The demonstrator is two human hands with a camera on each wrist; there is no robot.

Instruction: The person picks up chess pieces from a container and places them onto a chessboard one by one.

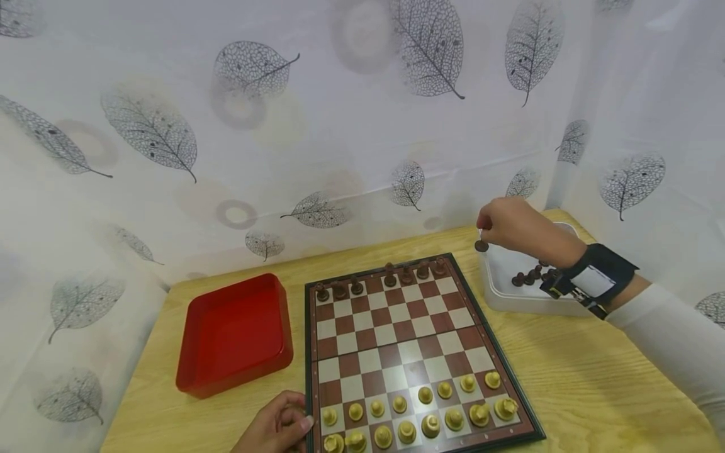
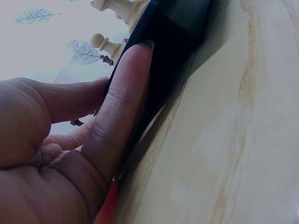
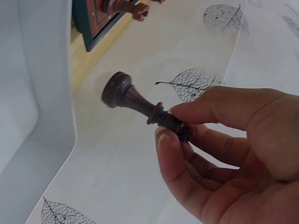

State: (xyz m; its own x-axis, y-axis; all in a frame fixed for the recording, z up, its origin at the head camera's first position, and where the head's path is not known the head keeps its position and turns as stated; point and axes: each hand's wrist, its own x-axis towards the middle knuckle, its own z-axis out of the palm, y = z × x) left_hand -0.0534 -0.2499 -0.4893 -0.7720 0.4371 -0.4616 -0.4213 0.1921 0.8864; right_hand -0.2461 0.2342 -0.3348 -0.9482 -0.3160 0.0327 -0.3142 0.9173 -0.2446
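My right hand (image 1: 512, 226) pinches a tall dark chess piece (image 3: 135, 100) by its narrow top, beside the near-left rim of the white box (image 1: 523, 304). Its collar and round base show in the right wrist view; the fingers partly cover its head. My left hand (image 1: 274, 425) grips the left edge of the chessboard (image 1: 404, 330) near its front corner, thumb and fingers at the dark border. Along the far row stand several dark pieces (image 1: 389, 277), with a gap between the third and fourth. Two rows of cream pieces (image 1: 430, 426) stand at the near side.
Inside the white box lie several more dark pieces (image 1: 529, 277). A red tray (image 1: 238, 340) sits left of the board on the wooden table (image 1: 572, 371). A leaf-patterned curtain (image 1: 362, 126) hangs behind the table and along its sides.
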